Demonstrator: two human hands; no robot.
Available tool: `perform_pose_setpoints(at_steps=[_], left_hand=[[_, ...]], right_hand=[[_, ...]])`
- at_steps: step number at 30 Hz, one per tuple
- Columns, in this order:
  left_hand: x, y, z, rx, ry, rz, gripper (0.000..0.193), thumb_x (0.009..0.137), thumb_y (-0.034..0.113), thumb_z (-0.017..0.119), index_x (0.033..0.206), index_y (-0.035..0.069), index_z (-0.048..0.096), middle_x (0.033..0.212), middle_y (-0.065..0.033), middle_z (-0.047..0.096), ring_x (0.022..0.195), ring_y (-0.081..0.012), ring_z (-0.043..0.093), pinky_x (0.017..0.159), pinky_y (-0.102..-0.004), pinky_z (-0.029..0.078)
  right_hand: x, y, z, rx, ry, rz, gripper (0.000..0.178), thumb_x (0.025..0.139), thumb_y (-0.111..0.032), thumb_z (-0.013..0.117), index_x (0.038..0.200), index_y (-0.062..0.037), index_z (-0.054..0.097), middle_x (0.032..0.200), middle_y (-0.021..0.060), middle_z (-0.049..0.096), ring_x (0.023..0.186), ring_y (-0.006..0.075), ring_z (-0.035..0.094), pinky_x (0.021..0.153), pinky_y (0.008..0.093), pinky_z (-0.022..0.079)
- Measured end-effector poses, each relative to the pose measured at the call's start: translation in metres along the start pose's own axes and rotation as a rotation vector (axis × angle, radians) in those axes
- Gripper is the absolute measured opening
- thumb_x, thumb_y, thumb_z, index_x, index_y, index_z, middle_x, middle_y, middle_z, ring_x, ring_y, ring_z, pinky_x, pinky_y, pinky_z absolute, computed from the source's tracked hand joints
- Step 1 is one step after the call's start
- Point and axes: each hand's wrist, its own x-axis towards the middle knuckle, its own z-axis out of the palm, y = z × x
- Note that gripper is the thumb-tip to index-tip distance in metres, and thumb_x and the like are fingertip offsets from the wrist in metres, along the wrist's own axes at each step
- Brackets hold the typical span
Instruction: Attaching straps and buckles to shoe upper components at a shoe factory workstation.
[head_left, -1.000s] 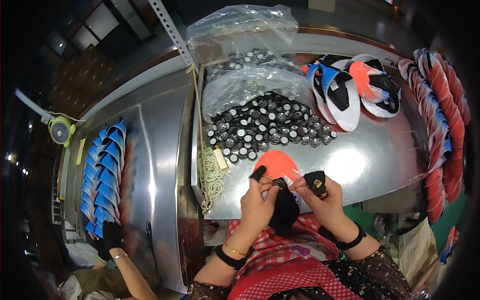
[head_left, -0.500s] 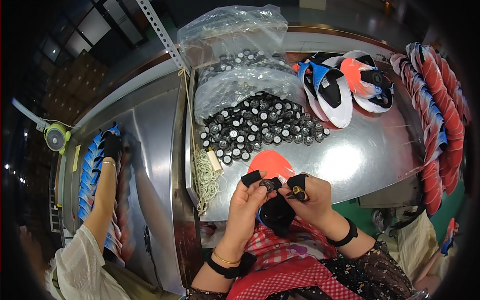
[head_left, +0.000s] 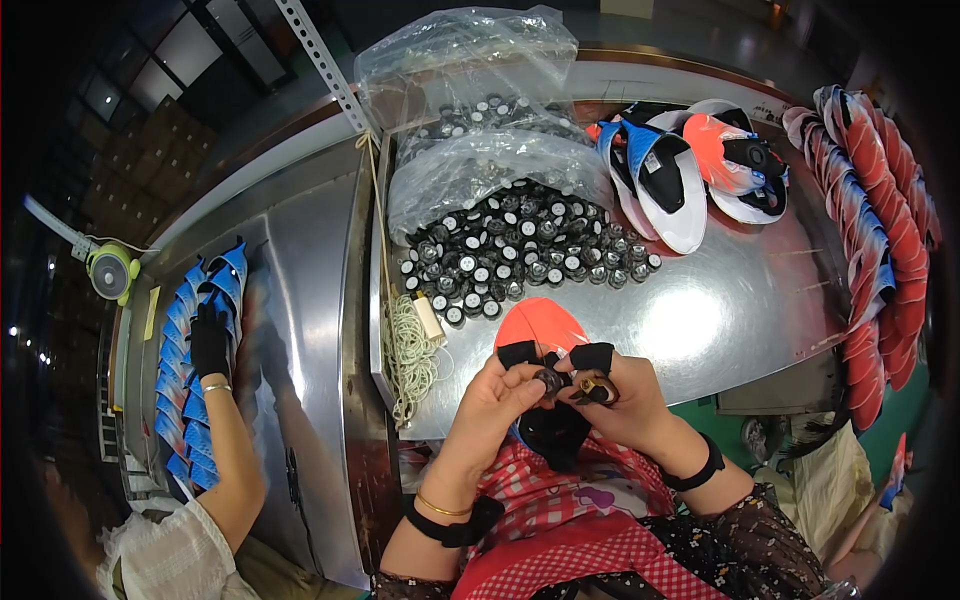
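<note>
Fingers of the left hand [head_left: 492, 398] pinch a dark round part [head_left: 548, 386] beside the orange piece [head_left: 540, 322] on the table [head_left: 770, 290]; the right hand's [head_left: 630, 402] curl around a small tool [head_left: 597, 391]. Work appears unfinished: many similar parts lie loose in the heap [head_left: 500, 252].

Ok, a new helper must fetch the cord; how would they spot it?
Start at the right-hand metal table. Along its left edge, below and left of the pile of dark round pieces, lies the cord. It is a loose, pale, stringy tangle, unlike the solid cream block beside it.
</note>
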Motion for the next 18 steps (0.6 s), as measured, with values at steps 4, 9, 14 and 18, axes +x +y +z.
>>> perform_pose_setpoints(at_steps=[4,9,14,18], left_hand=[[0.004,0.001,-0.006,0.042,-0.109,-0.074,0.037,0.087,0.004,0.056,0.123,0.001,0.045,0.1,-0.0079,0.062,0.091,-0.0141,0.059,0.081,-0.0259,0.046],[0.003,0.004,0.009,0.01,0.03,0.041,0.039,0.086,0.003,0.057,0.123,0.001,0.044,0.099,-0.0072,0.063,0.09,-0.0134,0.059,0.082,-0.0262,0.046],[0.004,0.0,0.012,0.014,0.027,0.01,0.038,0.087,0.003,0.057,0.122,0.0,0.044,0.105,-0.0107,0.062,0.088,-0.0135,0.059,0.08,-0.0264,0.046],[0.007,0.0,0.009,0.037,0.093,0.062,0.038,0.086,0.003,0.057,0.121,0.0,0.044,0.105,-0.0109,0.061,0.087,-0.0139,0.059,0.079,-0.0263,0.047]], right_hand=[[0.0,0.017,-0.003,0.08,-0.063,-0.063,0.034,0.068,-0.001,0.076,0.094,-0.0064,0.056,0.078,0.0029,0.065,0.064,0.0124,0.062,0.055,0.0239,0.046],[-0.003,0.025,-0.006,-0.047,0.05,-0.116,0.027,0.067,-0.01,0.08,0.084,-0.0065,0.059,0.068,0.0033,0.061,0.057,0.0131,0.059,0.051,0.0235,0.044],[-0.011,0.026,0.002,-0.011,0.087,-0.039,0.027,0.065,-0.012,0.081,0.08,-0.0068,0.06,0.064,0.0027,0.059,0.052,0.0131,0.057,0.048,0.0238,0.043],[-0.01,0.023,-0.002,-0.005,0.091,0.003,0.025,0.065,-0.012,0.08,0.081,-0.0074,0.061,0.063,0.0032,0.059,0.052,0.0127,0.057,0.047,0.0248,0.042]])
